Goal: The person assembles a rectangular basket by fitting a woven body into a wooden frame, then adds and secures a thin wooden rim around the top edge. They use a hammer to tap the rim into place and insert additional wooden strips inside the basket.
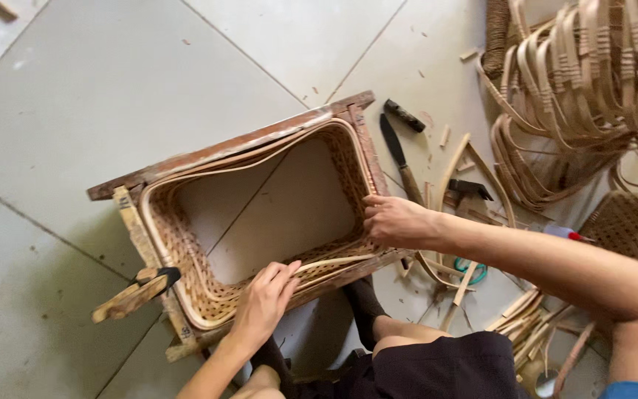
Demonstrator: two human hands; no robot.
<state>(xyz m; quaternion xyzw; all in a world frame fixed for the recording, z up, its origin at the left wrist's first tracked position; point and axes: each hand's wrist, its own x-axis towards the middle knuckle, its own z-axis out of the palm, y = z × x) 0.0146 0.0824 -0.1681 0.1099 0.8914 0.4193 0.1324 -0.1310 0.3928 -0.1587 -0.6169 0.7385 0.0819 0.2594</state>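
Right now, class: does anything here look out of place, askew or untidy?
Yes. Wood offcuts lie strewn over the floor tiles beside the knife. In the woven basket, the rim strip near the left hand bows loose.

Both arms are bare. Dark shorts (444,366) and dark socks (363,303), perhaps black; a blue bit of cloth (633,390) at five o'clock.

No packages, labels, signs or screens showed anywhere in the view of the tiled floor (97,96).
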